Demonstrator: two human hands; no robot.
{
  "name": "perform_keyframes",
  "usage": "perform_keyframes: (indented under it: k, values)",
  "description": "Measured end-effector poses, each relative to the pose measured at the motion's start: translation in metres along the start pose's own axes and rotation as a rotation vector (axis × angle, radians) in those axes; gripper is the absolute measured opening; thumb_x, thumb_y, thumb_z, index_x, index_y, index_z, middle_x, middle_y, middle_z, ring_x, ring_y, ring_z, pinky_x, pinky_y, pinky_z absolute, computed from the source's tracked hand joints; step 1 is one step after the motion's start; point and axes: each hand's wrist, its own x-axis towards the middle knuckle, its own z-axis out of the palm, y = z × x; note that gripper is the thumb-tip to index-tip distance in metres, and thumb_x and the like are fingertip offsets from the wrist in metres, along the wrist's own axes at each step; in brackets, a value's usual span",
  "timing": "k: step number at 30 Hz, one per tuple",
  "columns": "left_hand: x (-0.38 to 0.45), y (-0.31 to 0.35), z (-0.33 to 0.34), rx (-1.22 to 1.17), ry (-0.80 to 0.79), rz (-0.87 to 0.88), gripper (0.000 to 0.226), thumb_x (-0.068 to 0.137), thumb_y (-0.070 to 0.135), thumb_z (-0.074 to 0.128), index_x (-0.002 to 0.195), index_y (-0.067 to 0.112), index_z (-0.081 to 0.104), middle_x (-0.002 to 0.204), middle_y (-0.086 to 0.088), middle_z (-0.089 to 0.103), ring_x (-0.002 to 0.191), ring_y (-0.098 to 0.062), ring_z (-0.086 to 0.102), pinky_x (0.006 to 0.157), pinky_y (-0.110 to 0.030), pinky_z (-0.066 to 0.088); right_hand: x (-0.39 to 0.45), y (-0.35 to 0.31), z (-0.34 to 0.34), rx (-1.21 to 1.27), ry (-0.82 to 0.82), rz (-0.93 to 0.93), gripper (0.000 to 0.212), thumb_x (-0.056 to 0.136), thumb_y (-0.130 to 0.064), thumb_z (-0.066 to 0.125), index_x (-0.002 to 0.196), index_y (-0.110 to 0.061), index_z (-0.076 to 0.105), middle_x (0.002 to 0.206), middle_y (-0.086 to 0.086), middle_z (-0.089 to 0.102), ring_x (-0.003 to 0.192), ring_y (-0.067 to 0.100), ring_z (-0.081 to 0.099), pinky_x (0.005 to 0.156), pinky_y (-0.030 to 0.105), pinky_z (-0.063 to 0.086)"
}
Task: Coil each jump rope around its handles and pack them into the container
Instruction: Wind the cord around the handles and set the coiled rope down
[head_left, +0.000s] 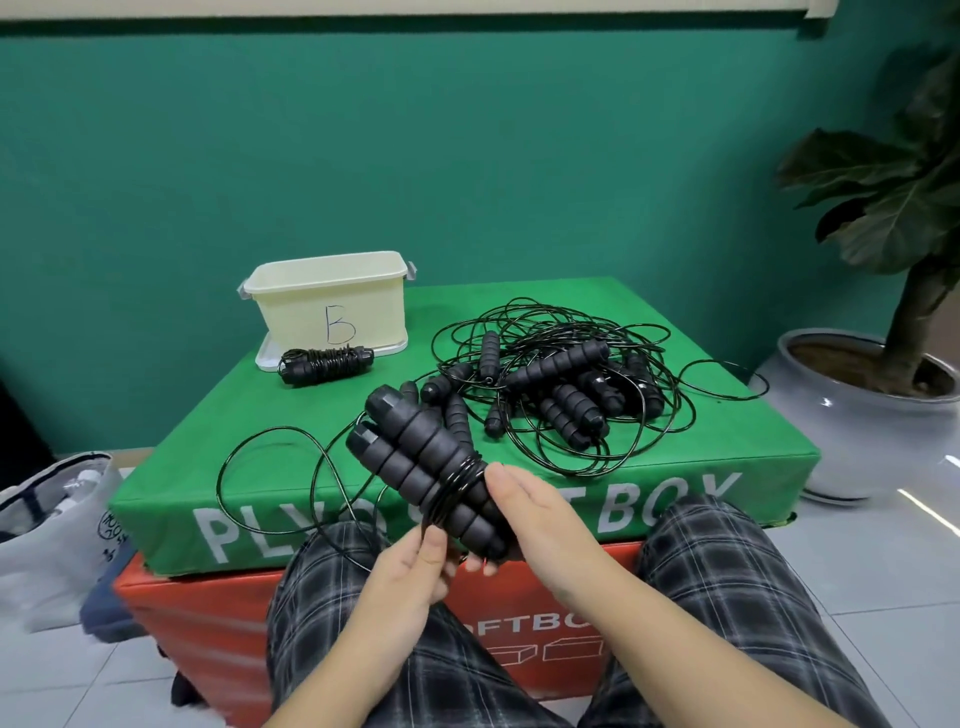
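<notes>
So far only one coiled jump rope (326, 364) lies finished on the green plyo box (675, 447), just in front of the cream container (332, 301), not yet inside it. The right hand (540, 525) grips a pair of foam handles (431, 467) carrying a few turns of cord, while the left hand (410, 566) pinches the loose cord (270, 467) beside them. Judging by the tangled pile of ropes (561, 384) to the right, most of the coiling and all of the packing remain.
</notes>
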Motion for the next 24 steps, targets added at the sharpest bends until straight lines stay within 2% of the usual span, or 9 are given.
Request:
perform_keyframes:
  k: [3,6,10,11,13,15,18,20,24]
  values:
    - [-0.003,0.008,0.005,-0.029,0.030,0.054,0.045,0.082,0.058,0.048,0.070,0.015,0.054,0.055,0.004,0.041,0.050,-0.008,0.033,0.047,-0.014,0.028,0.003,0.000,-0.001,0.033,0.032,0.007,0.065,0.090,-0.054,0.046,0.106,0.009,0.054,0.078,0.030,0.064,0.050,0.022,0.058,0.044,0.025,0.045]
    - [-0.004,0.016,0.003,0.011,0.050,0.112,0.040,0.076,0.060,0.047,0.055,0.027,0.056,0.053,0.004,0.031,0.046,-0.008,0.024,0.048,-0.019,0.020,0.002,0.002,-0.002,0.117,0.017,0.061,0.066,0.092,-0.054,0.044,0.112,0.008,0.055,0.083,0.025,0.065,0.050,0.022,0.057,0.044,0.024,0.044]
    - [-0.004,0.017,-0.006,0.069,0.088,0.141,0.043,0.073,0.064,0.052,0.052,0.027,0.058,0.053,0.000,0.024,0.050,-0.012,0.022,0.048,-0.021,0.019,0.004,0.005,-0.003,-0.039,0.087,0.094,0.046,0.098,-0.049,0.040,0.106,-0.009,0.062,0.087,0.009,0.069,0.068,0.022,0.062,0.062,0.029,0.052]
    - [-0.005,0.017,-0.008,0.094,0.099,0.154,0.045,0.069,0.065,0.054,0.052,0.024,0.059,0.054,-0.001,0.024,0.051,-0.011,0.023,0.049,-0.021,0.020,0.005,0.004,-0.005,-0.152,0.145,0.050,0.035,0.097,-0.048,0.044,0.103,-0.018,0.062,0.090,0.002,0.067,0.078,0.016,0.063,0.073,0.025,0.052]
    - [-0.007,0.018,-0.008,0.085,0.123,0.165,0.051,0.071,0.063,0.059,0.058,0.014,0.062,0.054,0.000,0.026,0.051,-0.009,0.024,0.050,-0.023,0.021,0.003,-0.002,-0.008,-0.301,0.214,-0.099,0.010,0.098,-0.031,0.050,0.107,-0.034,0.054,0.100,-0.008,0.059,0.081,-0.005,0.056,0.072,0.007,0.041]
    - [-0.011,0.024,-0.003,0.049,0.135,0.152,0.036,0.082,0.048,0.064,0.065,0.017,0.072,0.048,0.009,0.035,0.046,-0.003,0.031,0.051,-0.020,0.027,0.001,-0.007,-0.010,-0.500,0.239,-0.291,0.023,0.098,-0.018,0.050,0.108,-0.039,0.054,0.109,-0.008,0.054,0.085,-0.007,0.053,0.076,0.006,0.038]
    - [-0.014,0.028,0.003,0.084,0.166,0.138,0.026,0.082,0.031,0.059,0.061,0.033,0.074,0.056,0.019,0.063,0.056,0.010,0.056,0.061,-0.009,0.039,0.000,-0.008,-0.007,-0.724,0.208,-0.415,0.030,0.092,-0.018,0.044,0.108,-0.022,0.069,0.110,-0.009,0.058,0.100,-0.004,0.052,0.088,0.009,0.037]
    - [-0.013,0.026,0.000,0.152,0.214,0.159,0.032,0.088,0.019,0.060,0.063,0.036,0.071,0.069,0.021,0.070,0.068,0.012,0.061,0.066,-0.006,0.042,0.000,-0.012,-0.003,-0.775,0.157,-0.353,0.037,0.092,-0.027,0.042,0.121,-0.020,0.064,0.120,-0.011,0.057,0.111,-0.001,0.050,0.097,0.013,0.036]
    - [-0.015,0.023,-0.001,0.319,0.197,0.227,0.042,0.092,0.016,0.054,0.066,0.044,0.071,0.073,0.009,0.071,0.068,0.004,0.059,0.062,-0.007,0.042,-0.003,-0.019,-0.001,-0.960,0.016,-0.185,0.063,0.088,-0.049,0.057,0.143,-0.021,0.039,0.140,-0.009,0.042,0.131,0.009,0.034,0.110,0.027,0.029]
